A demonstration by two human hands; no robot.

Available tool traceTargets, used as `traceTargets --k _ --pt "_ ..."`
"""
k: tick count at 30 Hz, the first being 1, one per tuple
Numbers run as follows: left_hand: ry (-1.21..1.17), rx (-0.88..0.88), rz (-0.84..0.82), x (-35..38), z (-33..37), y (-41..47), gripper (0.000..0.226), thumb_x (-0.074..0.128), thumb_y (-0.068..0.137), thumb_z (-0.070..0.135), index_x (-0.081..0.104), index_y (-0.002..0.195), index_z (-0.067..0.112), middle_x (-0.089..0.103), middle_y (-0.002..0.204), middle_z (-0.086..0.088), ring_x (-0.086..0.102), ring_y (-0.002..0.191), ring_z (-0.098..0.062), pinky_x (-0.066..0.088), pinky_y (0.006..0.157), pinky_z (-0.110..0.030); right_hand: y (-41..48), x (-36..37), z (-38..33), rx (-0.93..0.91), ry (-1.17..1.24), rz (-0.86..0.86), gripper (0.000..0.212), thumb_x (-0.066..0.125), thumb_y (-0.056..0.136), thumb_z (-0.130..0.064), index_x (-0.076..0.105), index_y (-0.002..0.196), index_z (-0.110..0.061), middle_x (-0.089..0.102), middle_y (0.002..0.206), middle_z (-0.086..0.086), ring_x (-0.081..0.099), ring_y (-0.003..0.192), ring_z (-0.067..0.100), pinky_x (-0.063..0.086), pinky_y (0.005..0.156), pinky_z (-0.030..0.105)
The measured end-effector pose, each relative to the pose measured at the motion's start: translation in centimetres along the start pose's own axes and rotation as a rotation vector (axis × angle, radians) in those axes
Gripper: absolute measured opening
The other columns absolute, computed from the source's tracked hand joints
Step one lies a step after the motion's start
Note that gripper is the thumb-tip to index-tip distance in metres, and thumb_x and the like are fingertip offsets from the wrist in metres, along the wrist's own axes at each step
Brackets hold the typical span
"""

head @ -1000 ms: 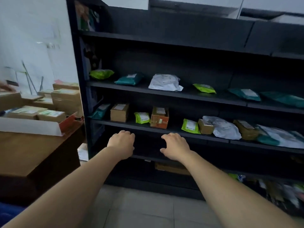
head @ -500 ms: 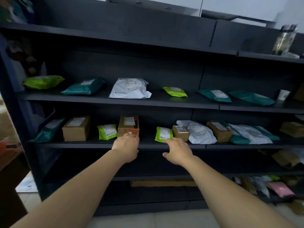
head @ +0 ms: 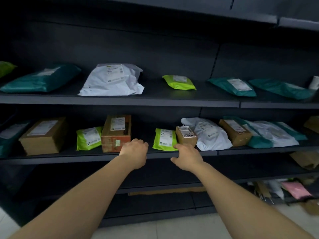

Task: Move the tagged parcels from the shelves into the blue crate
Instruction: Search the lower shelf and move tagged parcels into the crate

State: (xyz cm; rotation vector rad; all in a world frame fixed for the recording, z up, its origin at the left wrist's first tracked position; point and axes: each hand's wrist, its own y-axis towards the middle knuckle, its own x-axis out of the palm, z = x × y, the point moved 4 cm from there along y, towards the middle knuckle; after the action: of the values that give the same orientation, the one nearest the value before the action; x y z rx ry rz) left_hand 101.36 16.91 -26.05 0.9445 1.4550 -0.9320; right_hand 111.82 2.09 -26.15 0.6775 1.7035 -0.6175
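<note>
Labels (head: 117, 123) unreadable; bottom-shelf parcels (head: 293, 189) blurred; teal parcel (head: 7, 135) cut by left edge

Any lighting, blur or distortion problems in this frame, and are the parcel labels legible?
Head view: dim, and the black shelving swallows detail in the lower bays; wide-angle bowing bends the shelf edges; motion smear at the right edge around the pink parcel; labels, as on the white mailer, are too soft to read; no glare.
</note>
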Motion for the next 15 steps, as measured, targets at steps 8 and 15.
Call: traceTargets --k 8,15 --pt "-0.046 -0.106 -0.123 4.3 1.7 10.1 0.037 0.052 0.095 0.03 0.049 0.127 0.013 0.051 0.126 -0.007 0.046 0.12 -0.026 0.044 0.089 -0.038 10.0 2.5 5.0 -0.082 0.033 -0.041 0.043 0.059 0.091 -0.035 0.056 0.129 -0.016 0.057 0.125 0.009 0.051 0.117 0.029 0.047 0.092 0.038" --pt "-0.153 -0.206 -0.209 8.6 2.2 16.0 0.037 0.054 0.094 0.033 0.05 0.125 0.013 0.051 0.123 -0.007 0.048 0.118 -0.026 0.048 0.092 -0.04 16.4 6.5 7.8 -0.082 0.086 -0.158 0.044 0.058 0.092 -0.036 0.053 0.13 -0.015 0.055 0.125 0.009 0.052 0.116 0.028 0.05 0.089 0.036"
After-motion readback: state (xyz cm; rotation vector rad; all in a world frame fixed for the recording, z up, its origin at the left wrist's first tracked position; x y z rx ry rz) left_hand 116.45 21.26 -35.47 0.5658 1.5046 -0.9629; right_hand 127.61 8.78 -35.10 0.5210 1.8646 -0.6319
